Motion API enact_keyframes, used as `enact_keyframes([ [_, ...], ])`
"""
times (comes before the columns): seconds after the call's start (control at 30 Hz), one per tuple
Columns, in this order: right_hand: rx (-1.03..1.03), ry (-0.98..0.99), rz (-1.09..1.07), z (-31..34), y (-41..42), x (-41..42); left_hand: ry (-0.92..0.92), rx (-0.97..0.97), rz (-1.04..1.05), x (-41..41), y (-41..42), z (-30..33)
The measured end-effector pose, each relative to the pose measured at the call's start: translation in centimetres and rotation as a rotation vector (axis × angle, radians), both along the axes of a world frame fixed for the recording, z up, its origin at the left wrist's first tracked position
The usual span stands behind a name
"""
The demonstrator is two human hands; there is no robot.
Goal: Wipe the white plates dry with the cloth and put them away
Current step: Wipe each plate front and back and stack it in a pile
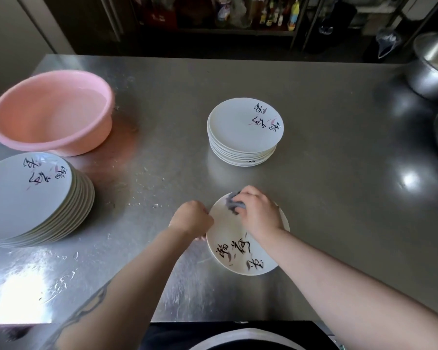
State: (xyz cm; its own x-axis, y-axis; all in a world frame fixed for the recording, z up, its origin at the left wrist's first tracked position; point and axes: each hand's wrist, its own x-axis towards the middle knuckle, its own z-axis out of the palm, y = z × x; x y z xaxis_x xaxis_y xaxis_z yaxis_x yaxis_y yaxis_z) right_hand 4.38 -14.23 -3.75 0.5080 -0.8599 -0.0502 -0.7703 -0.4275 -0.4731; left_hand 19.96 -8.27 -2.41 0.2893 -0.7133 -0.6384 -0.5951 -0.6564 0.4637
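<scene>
Right hand clamped on soft cloth; left hand pinched plate rim. Plate likely slippery, breakable; hold rim.

Left hand: we see it curled, knuckles up, gripping the left rim of the plate; the fingertips are tucked under and hidden from us.
Left forearm: bare, running up from the lower left toward the middle; we make out a dark tattoo along its outer side.
Right hand: palm down over the far part of the plate, fingers bent round a bunched grey cloth and pressing it onto the plate.
Right forearm: bare, coming in from the lower right, its wrist above the plate.
</scene>
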Motion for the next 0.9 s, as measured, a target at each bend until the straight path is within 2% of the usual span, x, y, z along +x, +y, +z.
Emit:
enact_keyframes([
  [0.07, -0.017, 0.027, -0.060, 0.0, -0.5, -0.6, 0.126, 0.217, -0.081, 0.1, 0.6, 0.1],
  [0.13, -0.043, 0.031, -0.076, -0.1, -0.4, -0.7, 0.164, 0.289, -0.120, 0.2, 0.9, 0.0],
  [0.3, 0.003, -0.037, 0.043, -0.5, 0.9, 0.5, -0.118, -0.051, -0.053, 0.1, 0.2, 0.0],
  [0.33, 0.004, -0.053, 0.056, -0.6, 1.0, 0.7, -0.130, -0.097, -0.022, -0.1, 0.1, -0.1],
  [0.43, -0.012, -0.052, 0.071, -0.6, 0.8, 0.8, -0.047, -0.152, 0.093, -0.4, 0.3, -0.8],
  [0.6, -0.072, 0.120, -0.035, 0.1, -1.2, -1.1, -0.002, -0.214, 0.287, -0.2, 1.3, -1.7],
  [0.73, -0.091, 0.224, -0.007, 0.6, -1.2, -3.4, 0.006, -0.262, 0.384, 0.6, 1.2, -1.6],
  [0.9, 0.091, 0.118, 0.000, 0.5, 2.0, -5.8, -0.009, -0.283, 0.402, 1.0, 1.3, -1.7],
])
